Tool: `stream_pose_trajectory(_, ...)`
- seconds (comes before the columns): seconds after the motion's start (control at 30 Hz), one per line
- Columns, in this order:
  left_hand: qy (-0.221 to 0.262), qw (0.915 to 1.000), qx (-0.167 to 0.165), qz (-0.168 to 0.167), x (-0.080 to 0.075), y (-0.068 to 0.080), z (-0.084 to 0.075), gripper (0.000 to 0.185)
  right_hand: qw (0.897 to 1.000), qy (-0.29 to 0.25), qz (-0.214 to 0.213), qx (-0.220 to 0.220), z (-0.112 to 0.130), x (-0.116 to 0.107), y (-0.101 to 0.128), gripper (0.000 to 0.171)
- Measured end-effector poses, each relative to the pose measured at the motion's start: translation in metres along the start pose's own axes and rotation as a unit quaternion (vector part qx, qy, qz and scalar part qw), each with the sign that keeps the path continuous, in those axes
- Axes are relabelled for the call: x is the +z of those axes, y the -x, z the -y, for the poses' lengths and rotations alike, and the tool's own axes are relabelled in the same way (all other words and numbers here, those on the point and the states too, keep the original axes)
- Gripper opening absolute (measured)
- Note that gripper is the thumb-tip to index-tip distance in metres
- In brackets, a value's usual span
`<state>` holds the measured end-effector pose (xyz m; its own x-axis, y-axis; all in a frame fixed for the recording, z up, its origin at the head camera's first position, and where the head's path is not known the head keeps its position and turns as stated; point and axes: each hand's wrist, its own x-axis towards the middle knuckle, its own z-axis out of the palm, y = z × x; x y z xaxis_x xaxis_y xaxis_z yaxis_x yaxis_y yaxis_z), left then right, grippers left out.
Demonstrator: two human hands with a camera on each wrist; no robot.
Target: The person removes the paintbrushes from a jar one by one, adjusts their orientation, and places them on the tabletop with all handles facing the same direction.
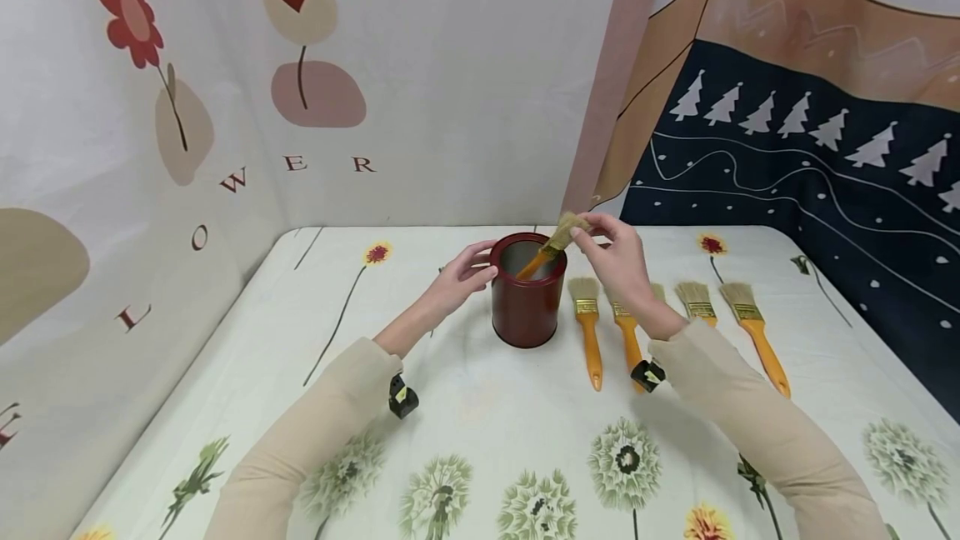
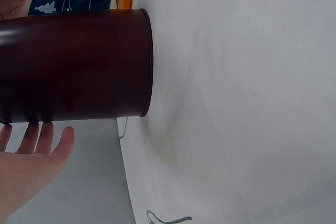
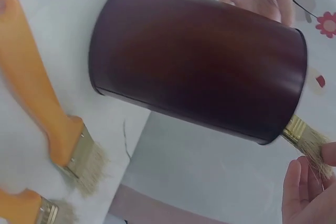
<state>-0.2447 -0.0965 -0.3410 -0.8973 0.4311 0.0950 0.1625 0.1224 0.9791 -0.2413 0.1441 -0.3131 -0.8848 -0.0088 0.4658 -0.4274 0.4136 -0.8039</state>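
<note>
A dark red can (image 1: 527,311) stands upright with its top uncovered. My left hand (image 1: 456,280) touches its left side near the rim, fingers fairly straight, as the left wrist view also shows. With thumb and fingers, my right hand (image 1: 618,261) pinches a paintbrush (image 1: 564,233) by its pale bristles. This brush leans over the can's right rim, its orange handle pointing down inside; the handle's lower end is hidden. In the right wrist view, the bristles (image 3: 310,142) and metal band stick out past the rim.
Right of the can, several orange-handled paintbrushes (image 1: 588,332) lie in a row, bristles toward the back; my right forearm partly covers some. A flower-print cloth (image 1: 480,432) covers the table. Printed curtains (image 1: 465,82) hang behind it and at the sides.
</note>
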Motion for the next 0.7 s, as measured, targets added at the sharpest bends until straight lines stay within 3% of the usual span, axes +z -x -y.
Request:
stream_pose_trajectory(0.4,-0.002,1.0000,-0.004,-0.003,0.000,-0.001,0.002,0.049,0.994,-0.071,-0.073,-0.044,0.008,-0.029,-0.006,0.022)
stream_pose_trajectory(0.7,-0.009,1.0000,0.002,-0.002,0.000,0.000,0.002,0.050,0.983,-0.120,-0.137,-0.033,0.014,-0.054,-0.011,0.019)
